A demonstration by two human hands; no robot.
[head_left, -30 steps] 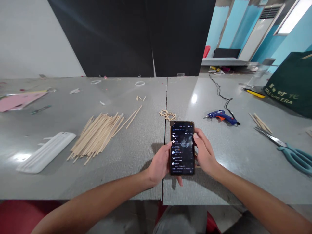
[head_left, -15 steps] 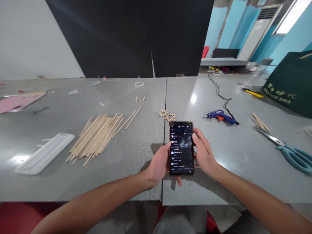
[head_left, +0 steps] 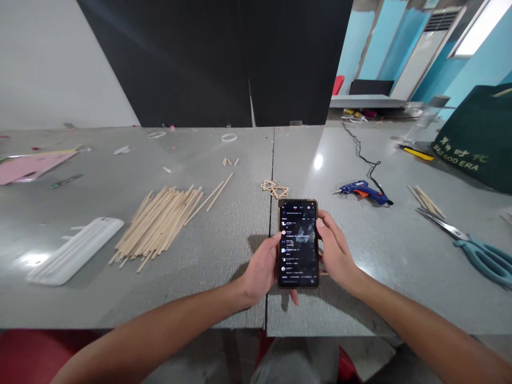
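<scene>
A smartphone (head_left: 298, 245) with a dark screen of text lines is held upright above the table's near middle. My left hand (head_left: 262, 269) grips its left edge, with the thumb on the side and a fingertip showing below the phone. On the opposite edge, my right hand (head_left: 335, 250) is closed around the phone, its other fingers partly hidden behind. Just beyond the phone lie small star shapes made of sticks (head_left: 279, 191). To the left is a pile of thin wooden sticks (head_left: 158, 226). A blue glue gun (head_left: 362, 190) rests to the right of the phone.
Teal-handled scissors (head_left: 480, 256) lie at the right beside a few sticks (head_left: 426, 201). Farther back are a yellow utility knife (head_left: 416, 152) and a dark green bag (head_left: 476, 138). A white plastic case (head_left: 76, 250) lies at left. Black panels (head_left: 216, 64) stand behind the table.
Both hands and the phone stay almost still. The whole view has shifted very slightly.
</scene>
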